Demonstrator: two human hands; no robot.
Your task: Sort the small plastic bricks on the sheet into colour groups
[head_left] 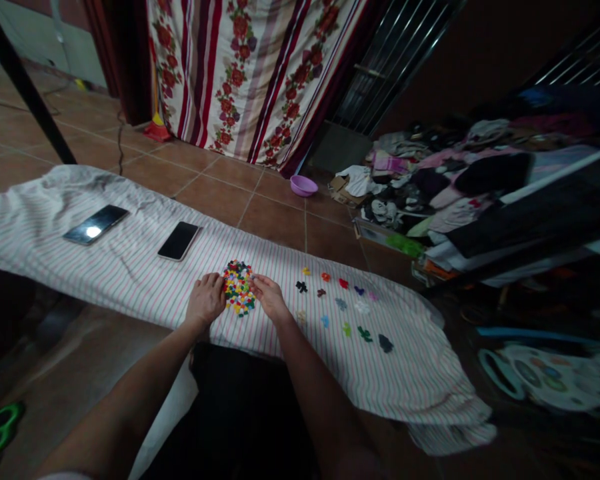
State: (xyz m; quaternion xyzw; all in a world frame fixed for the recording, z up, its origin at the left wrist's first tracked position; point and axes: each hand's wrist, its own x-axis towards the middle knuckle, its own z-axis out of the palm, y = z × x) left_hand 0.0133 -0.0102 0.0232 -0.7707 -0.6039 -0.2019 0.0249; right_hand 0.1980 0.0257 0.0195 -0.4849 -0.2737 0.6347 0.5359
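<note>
A pile of small mixed-colour pieces (239,288) lies on the striped cloth (275,327). At the pile's left edge rests my left hand (207,298), its fingers bent and close together; whether anything is under them is hidden. My right hand (269,295) is at the right edge, thumb and fingers pinched over a tiny thing too small to name. Further right, small single-colour heaps sit in rows, among them a black heap (301,287), a red heap (343,284), a green heap (364,334) and a dark grey heap (385,343).
Two phones, one at the far left (96,225) and one nearer (179,241), lie on the cloth. Beyond the cloth, a purple basin (304,186) stands on the tiled floor before a floral curtain (235,73). Piled clothes (450,173) fill the right background.
</note>
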